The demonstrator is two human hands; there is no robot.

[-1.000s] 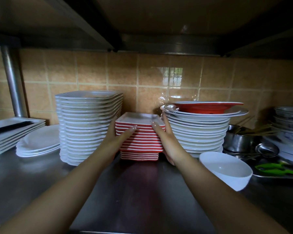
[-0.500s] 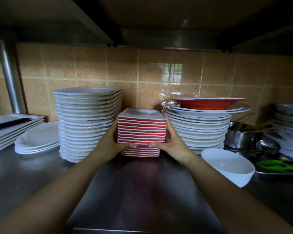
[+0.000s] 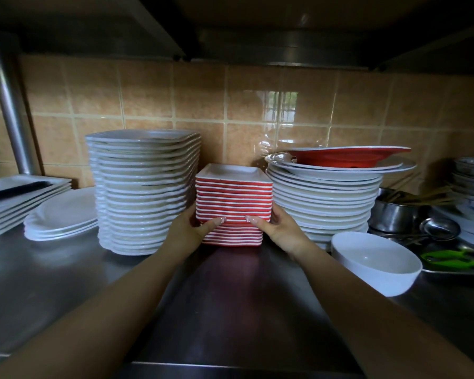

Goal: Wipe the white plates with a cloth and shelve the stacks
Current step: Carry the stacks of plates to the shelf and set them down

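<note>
Both forearms reach in from the near edge over the steel tabletop (image 3: 66,291). Left hand (image 3: 185,232) grips the left side of the red-and-white square plate stack (image 3: 233,203), fingers (image 3: 215,222) curled round its front lower corner, thumb up along the side. Right hand (image 3: 281,229) grips the stack's right side the same way, its fingers wrapped onto the front face and almost meeting the left ones. The stack sits on the tabletop; upper plates overhang slightly to the right of the lower ones. Front right of the stack, a white bowl (image 3: 375,262), upright. Just left of the stack, a tall stack of white plates (image 3: 143,192), nearly touching it. Just right of the stack, a stack of round white plates (image 3: 326,198) with a red dish (image 3: 345,157) on top. Further left, flat oval white plates (image 3: 63,214), then rectangular white trays (image 3: 19,198). Far right, a steel pot (image 3: 391,212), a ladle (image 3: 438,228), a green-handled tool (image 3: 454,261) on a tray, and patterned bowls (image 3: 471,181). Behind the stack, a tan tiled wall (image 3: 148,99); a steel post (image 3: 11,113) far left; a shelf underside (image 3: 230,23) overhead.
</note>
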